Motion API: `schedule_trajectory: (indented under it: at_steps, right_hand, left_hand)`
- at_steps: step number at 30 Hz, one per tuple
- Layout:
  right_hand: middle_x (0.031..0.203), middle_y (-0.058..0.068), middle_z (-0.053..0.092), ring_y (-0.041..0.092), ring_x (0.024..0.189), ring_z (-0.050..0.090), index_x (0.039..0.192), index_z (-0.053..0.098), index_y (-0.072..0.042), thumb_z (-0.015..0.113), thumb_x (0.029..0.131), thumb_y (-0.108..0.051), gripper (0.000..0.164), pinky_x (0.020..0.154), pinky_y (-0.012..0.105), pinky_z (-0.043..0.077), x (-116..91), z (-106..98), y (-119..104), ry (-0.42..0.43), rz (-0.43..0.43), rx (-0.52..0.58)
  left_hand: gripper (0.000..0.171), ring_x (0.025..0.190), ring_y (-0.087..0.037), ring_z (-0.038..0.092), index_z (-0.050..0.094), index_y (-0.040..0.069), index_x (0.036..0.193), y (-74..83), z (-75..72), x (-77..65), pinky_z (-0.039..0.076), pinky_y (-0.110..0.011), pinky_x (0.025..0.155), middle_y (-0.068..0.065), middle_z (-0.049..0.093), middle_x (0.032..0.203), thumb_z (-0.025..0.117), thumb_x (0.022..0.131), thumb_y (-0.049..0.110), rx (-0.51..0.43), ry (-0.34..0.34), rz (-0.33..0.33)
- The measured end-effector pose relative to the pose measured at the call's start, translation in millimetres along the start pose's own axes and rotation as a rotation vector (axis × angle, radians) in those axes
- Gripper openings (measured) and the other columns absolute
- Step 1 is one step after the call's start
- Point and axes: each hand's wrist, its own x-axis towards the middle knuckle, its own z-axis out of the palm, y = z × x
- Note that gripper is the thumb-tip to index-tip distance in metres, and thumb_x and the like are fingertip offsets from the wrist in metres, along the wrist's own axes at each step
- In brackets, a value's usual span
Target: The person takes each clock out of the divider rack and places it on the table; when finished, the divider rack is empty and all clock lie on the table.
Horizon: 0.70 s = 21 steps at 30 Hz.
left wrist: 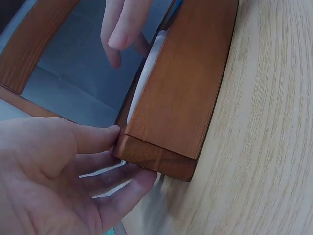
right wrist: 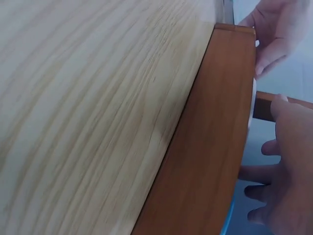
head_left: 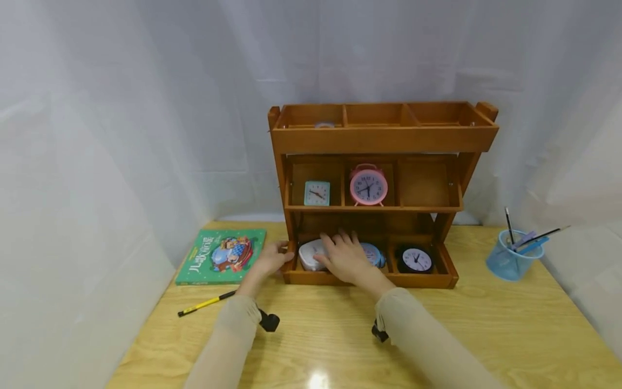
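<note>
A brown wooden shelf (head_left: 384,141) with three tiers stands at the back of the table. At the left end of its bottom tier, my left hand (head_left: 272,258) holds the corner, thumb on one side and fingers on the other (left wrist: 63,171). My right hand (head_left: 346,258) reaches over the bottom tier's front board (right wrist: 215,117), fingers spread and relaxed, beside a white rounded object (head_left: 310,254) in the left compartment. Whether it touches that object is unclear. Partly behind this hand sits a blue clock (head_left: 373,255). A black round clock (head_left: 416,260) occupies the right compartment.
A small teal square clock (head_left: 317,193) and a pink alarm clock (head_left: 369,186) stand on the middle tier. Left of the shelf lie a green book (head_left: 221,256) and a yellow-black pen (head_left: 206,303). A blue pen holder (head_left: 512,262) stands at right.
</note>
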Motion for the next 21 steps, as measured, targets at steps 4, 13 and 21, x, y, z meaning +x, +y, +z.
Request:
schedule_trajectory:
  at_steps: [4,13,21]
  right_hand:
    - [0.150,0.020,0.060,0.044,0.149,0.045,0.160,0.042,-0.013,0.039,0.109,-0.061,0.070,0.124,0.066,0.033,7.7,6.9,-9.2,-0.050,0.054,-0.019]
    - [0.142,0.018,0.067,0.042,0.139,0.055,0.155,0.050,-0.012,0.044,0.107,-0.063,0.069,0.121,0.061,0.039,15.9,15.6,-21.4,-0.014,0.128,-0.040]
    - [0.134,0.022,0.067,0.040,0.127,0.062,0.149,0.053,-0.008,0.051,0.107,-0.058,0.065,0.114,0.054,0.048,19.6,15.1,-35.9,-0.004,0.113,-0.034]
  left_hand:
    - [0.055,0.116,-0.036,0.066,0.041,-0.002,0.159,-4.2,1.2,1.1,0.061,-0.039,0.080,-0.031,0.054,0.152,0.057,0.109,0.015,-0.049,-0.003,-0.008]
    - [0.055,0.119,-0.038,0.065,0.043,-0.003,0.157,-6.1,3.2,1.8,0.058,-0.033,0.073,-0.032,0.055,0.149,0.060,0.107,0.012,-0.091,0.021,-0.005]
    - [0.054,0.104,-0.030,0.066,0.044,-0.004,0.156,-5.6,4.3,3.3,0.056,-0.029,0.066,-0.034,0.059,0.143,0.060,0.107,0.012,-0.055,0.052,0.010]
